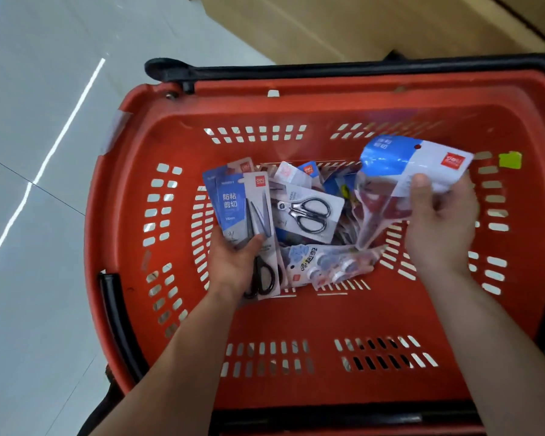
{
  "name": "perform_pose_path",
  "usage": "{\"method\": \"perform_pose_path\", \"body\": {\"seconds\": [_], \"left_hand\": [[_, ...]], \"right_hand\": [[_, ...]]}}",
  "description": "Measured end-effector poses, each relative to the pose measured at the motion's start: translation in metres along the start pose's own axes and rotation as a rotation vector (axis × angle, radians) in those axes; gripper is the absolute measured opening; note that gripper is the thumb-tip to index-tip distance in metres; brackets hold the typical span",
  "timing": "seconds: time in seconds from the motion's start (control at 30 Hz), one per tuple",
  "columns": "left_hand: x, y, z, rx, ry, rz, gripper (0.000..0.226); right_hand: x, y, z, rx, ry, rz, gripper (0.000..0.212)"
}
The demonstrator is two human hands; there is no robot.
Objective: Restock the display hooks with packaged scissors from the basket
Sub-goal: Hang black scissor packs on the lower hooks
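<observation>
A red basket [296, 388] fills the view, loose scissors packs [307, 215] heaped at its centre. At eight o'clock the left hand [233, 262] grips stacked packs [233, 202]; at three o'clock the right hand [438, 231] pinches a blue-white pack [400, 168] in its fingers [422, 185].

Basket [296, 309]: matt red plastic. Scissor packs [306, 215]: glossy film (card backing). Floor [29, 121]: glossy tile.

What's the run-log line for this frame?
phase: picking stock | left hand: holds stack of scissors packs | right hand: holds red-handled scissors pack | red basket: more packs inside | hooks: not in view
</observation>
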State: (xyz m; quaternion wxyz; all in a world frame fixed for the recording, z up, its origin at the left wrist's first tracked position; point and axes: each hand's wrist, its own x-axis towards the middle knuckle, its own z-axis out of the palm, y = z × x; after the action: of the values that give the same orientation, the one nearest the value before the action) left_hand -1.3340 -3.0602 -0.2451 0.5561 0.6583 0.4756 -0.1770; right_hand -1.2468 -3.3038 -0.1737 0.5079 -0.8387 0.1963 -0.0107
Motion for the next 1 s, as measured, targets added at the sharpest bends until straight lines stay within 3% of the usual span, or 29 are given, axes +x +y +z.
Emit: {"method": "perform_pose_path", "body": {"seconds": [0.1, 0.2, 0.4, 0.53, 0.63, 0.77, 0.83, 1.0], "left_hand": [[-0.011, 0.006, -0.006, -0.006, 0.052, 0.031, 0.054], [-0.015, 0.01, -0.012, -0.049, 0.046, 0.009, 0.054], [-0.012, 0.005, -0.013, -0.087, 0.006, 0.02, 0.056], [-0.008, 0.0, -0.009, -0.09, 0.021, 0.037, 0.051], [-0.007, 0.0, -0.008, -0.098, 0.003, 0.049, 0.046], [-0.01, 0.003, -0.01, -0.098, -0.012, 0.034, 0.043], [-0.013, 0.006, -0.01, -0.107, -0.023, 0.03, 0.041], [-0.027, 0.015, -0.012, -0.089, -0.059, 0.028, 0.033]], "right_hand": [[-0.004, -0.022, -0.013, 0.038, 0.065, -0.047, 0.013], [-0.003, -0.022, -0.01, 0.022, 0.048, 0.053, 0.008], [0.01, 0.02, 0.066, -0.204, -0.314, 0.214, 0.008], [0.015, 0.039, 0.106, -0.454, -0.575, 0.225, 0.042], [0.009, 0.044, 0.107, -0.689, -0.625, 0.123, 0.065], [0.003, 0.05, 0.09, -0.688, -0.614, 0.128, 0.063], [-0.001, 0.054, 0.08, -0.663, -0.682, 0.111, 0.049], [-0.008, 0.051, 0.044, -0.397, -0.675, 0.232, 0.034]]}}
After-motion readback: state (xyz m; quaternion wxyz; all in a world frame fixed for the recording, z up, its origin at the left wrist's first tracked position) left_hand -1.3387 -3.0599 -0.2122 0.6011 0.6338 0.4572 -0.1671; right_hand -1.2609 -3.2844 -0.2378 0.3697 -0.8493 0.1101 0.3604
